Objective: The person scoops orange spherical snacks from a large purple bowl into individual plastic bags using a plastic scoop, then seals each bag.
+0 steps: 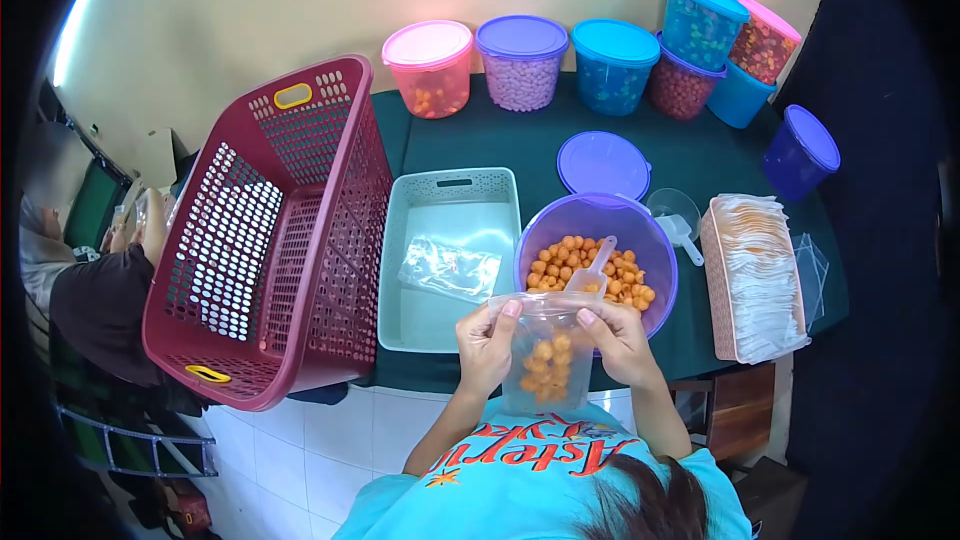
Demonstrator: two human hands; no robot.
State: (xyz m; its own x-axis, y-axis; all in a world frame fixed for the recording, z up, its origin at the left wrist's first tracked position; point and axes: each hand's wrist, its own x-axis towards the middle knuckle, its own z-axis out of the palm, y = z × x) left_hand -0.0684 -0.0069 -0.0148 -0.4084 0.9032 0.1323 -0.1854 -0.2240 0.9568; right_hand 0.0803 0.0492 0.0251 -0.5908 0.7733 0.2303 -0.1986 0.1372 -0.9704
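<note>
A clear plastic bag (520,375) hangs upright in front of my chest, with several round orange snack balls (546,368) inside it. My left hand (486,345) pinches its top edge at one corner, and my right hand (622,342) pinches the opposite corner. Just beyond the bag stands a purple tub (668,280), lid off, holding many more orange balls. A translucent scoop (598,270) rests in them, partly hidden behind the bag's top. The tub's purple lid (603,166) lies flat behind it.
Left of the tub, a pale green tray (450,330) holds a clear plastic packet (450,268). A large maroon basket (335,240) stands farther left. On the right are a second scoop (682,238) and a pink basket (712,280) of flat bags. Lidded tubs (520,80) line the back; another person (105,310) sits left.
</note>
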